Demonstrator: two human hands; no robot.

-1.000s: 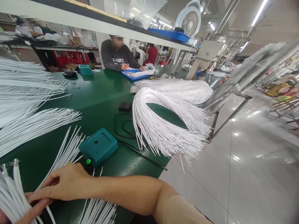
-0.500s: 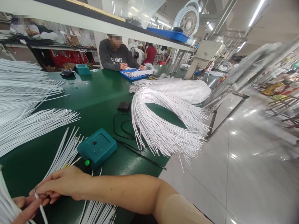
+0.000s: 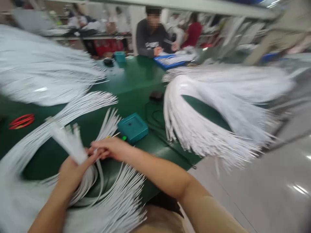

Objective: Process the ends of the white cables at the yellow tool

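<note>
My left hand [image 3: 71, 171] is closed around a bunch of white cables [image 3: 70, 144], whose ends stick up past the thumb. Fingertips of my right hand [image 3: 111, 149] meet the left thumb and pinch a single white cable [image 3: 100, 176] that curves down below. Right behind the right hand sits a teal box [image 3: 133, 127] with a green knob, and a thin metal tip points out beside it. More loose white cables [image 3: 121, 191] lie under and in front of my hands. Motion blur hides the fine detail at the fingertips.
A large looped cable bundle [image 3: 191, 123] overhangs the table's right edge. Cable piles [image 3: 43, 68] cover the left side, near red-handled scissors or pliers [image 3: 22, 121]. A black cord [image 3: 170, 145] runs right of the teal box. Across the green table [image 3: 136, 81], a co-worker handles cables over a blue tray [image 3: 167, 64].
The view has swung left and down, so both hands and the left-hand bunch now show fully. My hands stay together at the cable; the teal box has not moved on the table.
</note>
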